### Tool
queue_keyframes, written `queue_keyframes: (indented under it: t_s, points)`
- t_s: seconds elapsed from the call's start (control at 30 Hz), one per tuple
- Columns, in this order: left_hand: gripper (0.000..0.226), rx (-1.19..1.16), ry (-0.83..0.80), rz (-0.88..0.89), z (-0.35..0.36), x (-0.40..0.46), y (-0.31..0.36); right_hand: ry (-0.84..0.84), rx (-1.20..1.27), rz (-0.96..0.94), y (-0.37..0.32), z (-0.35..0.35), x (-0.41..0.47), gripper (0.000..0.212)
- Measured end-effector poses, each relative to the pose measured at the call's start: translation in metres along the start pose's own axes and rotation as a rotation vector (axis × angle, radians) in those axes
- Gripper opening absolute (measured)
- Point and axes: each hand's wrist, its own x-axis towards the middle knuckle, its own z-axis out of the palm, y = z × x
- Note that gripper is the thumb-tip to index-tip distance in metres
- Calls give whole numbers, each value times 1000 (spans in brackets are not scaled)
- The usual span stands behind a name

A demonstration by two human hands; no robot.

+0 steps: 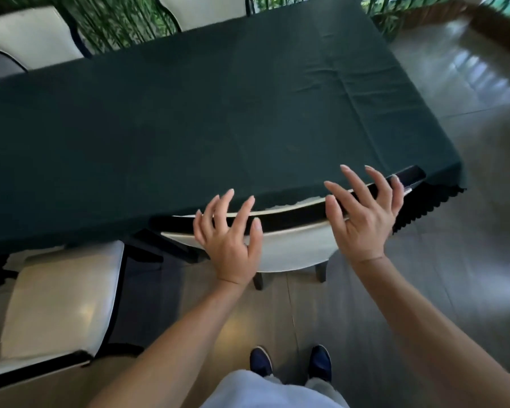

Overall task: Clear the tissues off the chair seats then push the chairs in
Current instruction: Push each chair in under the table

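A cream chair with dark trim (295, 248) stands straight ahead of me, its seat hidden under the table with the dark green cloth (189, 128). My left hand (230, 237) and my right hand (365, 213) hover with spread, relaxed fingers just over the chair's dark top rail; neither grips it. A second cream chair (62, 301) stands at the lower left, pulled out from the table, its seat bare. No tissue shows in view.
Two more cream chairs (33, 33) stand at the table's far side, before a bamboo-print wall. Glossy grey floor tiles (468, 260) spread to the right and behind the chairs. My dark shoes (289, 363) stand on the floor behind the near chair.
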Motion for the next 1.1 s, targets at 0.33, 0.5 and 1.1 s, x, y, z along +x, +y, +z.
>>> queue_keyframes:
  t_s: [0.33,0.5,1.1]
  points:
    - [41,37,76,7,15,51,-40,23,56,68,-38,35,28,21]
    - [52,64,96,9,24,47,-19,42,74,-24,-5,43,32,26]
    - [35,71,178,54,55,95,-59,15,23,-35,-21,80,54,25]
